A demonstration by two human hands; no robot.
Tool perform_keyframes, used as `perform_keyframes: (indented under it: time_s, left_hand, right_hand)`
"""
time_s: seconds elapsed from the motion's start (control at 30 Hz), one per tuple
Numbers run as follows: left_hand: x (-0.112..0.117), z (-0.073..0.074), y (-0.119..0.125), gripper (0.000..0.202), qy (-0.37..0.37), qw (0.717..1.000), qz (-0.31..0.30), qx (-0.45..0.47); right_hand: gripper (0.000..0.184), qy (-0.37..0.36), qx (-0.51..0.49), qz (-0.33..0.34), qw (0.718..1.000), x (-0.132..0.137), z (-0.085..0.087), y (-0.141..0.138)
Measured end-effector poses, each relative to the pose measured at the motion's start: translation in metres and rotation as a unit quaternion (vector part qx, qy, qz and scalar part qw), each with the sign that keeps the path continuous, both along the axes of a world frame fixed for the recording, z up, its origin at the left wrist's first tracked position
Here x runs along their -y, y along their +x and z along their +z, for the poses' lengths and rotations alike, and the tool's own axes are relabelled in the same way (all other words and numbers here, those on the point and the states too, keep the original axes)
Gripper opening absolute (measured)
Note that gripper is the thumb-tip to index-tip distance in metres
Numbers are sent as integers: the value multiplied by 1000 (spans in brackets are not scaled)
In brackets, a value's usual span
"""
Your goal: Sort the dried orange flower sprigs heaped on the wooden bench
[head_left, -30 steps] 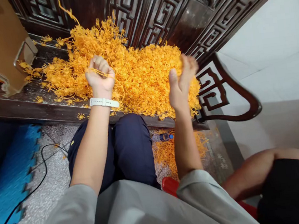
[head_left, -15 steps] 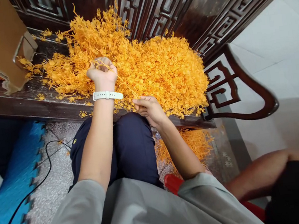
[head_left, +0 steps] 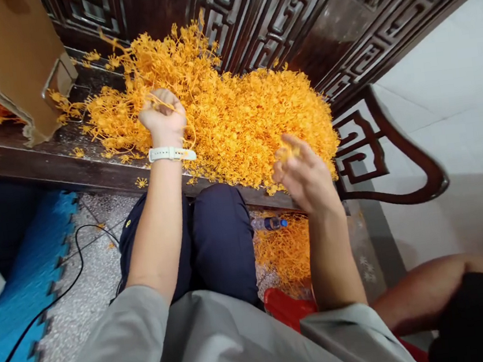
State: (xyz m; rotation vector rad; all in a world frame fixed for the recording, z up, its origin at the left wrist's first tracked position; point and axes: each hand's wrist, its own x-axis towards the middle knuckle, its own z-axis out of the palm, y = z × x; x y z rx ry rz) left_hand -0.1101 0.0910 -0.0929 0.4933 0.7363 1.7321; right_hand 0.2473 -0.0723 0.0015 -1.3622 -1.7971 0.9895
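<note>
My left hand (head_left: 162, 115), with a white band on its wrist, is closed around a thin orange plastic stem (head_left: 190, 131), which curves out past the wrist. It sits over the left part of a large heap of orange plastic flower pieces (head_left: 234, 118). Above the heap's right end is my right hand (head_left: 304, 171), blurred by motion. A small orange flower piece (head_left: 287, 151) shows at its fingertips, apart from the stem in my left hand.
The heap lies on a dark carved wooden bench (head_left: 105, 176). At the left stands a cardboard box (head_left: 4, 57) with orange pieces inside. Beneath the bench are orange stems (head_left: 285, 254) and a plastic bottle (head_left: 268, 223). Another person's leg (head_left: 419, 288) is at the right.
My right hand has moved right and away from my left, with a small orange piece at its fingers. The stem, stretched between both hands before, now hangs curled from my left hand.
</note>
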Motion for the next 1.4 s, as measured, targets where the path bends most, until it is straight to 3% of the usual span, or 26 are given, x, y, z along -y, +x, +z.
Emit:
perform_keyframes:
  time_s: [0.07,0.13,0.2,0.27,0.3,0.33,0.4,0.5,0.6,0.7,0.8,0.93,1.07,1.17,1.23,1.3,1.37,1.4]
  left_hand:
    - [28,26,39,40,-26,990,53,128]
    - [52,50,77,36,-29,973,24,229]
    - [68,64,110,32,-28,957,-52,283]
    - [77,68,133,29,-39,942,-158,294]
    - [80,67,141,27,-43,934,-219,278]
    - [81,64,144,24,-42,927,-276,250]
    - [82,58,143,17,-23,923,-342,178]
    - [78,54,130,13,23,941,-313,124]
    - [79,57,124,17,58,941,-301,146]
    - [88,62,131,17,64,916,-363,160]
    - [97,65,136,11,62,906,-396,137]
    - [92,68,119,9,52,913,-404,4]
    - [78,68,90,17,-36,925,-347,-150]
    - [66,61,73,19,-64,944,-254,-198]
    - [59,53,66,19,-79,947,-186,-250]
    - [57,46,62,16,-76,930,-98,-346]
    - [61,40,61,13,-43,874,-24,-484]
    - [65,38,63,11,-20,827,-10,-562]
  right_hand:
    - [84,141,49,-180,972,-32,-10,0]
    - [94,208,69,-244,945,-47,-18,-12]
    - [84,160,2,-195,968,-46,-25,-32]
    - [74,23,-94,-92,991,-36,-35,-49]
    - [69,-37,-131,-56,989,-30,-41,-55]
    - [62,-74,-160,-44,983,-24,-46,-58]
    - [47,-74,-202,-74,974,-13,-53,-54]
    - [42,-27,-219,-122,968,1,-54,-34]
    - [42,-6,-177,-118,977,6,-51,-21]
    - [56,11,-149,-94,984,6,-55,-32]
    - [44,-19,-174,-49,983,8,-63,-54]
    - [41,-39,-172,-22,984,32,-57,-50]
    - [27,82,-192,-99,973,45,-29,23]
    - [30,214,-302,-238,898,34,-24,95]
    - [52,193,-304,-343,868,31,-37,132]
    - [81,96,-220,-431,870,35,-62,151]
    - [92,14,-114,-464,878,45,-93,150]
    - [89,-5,-63,-459,886,50,-107,143]
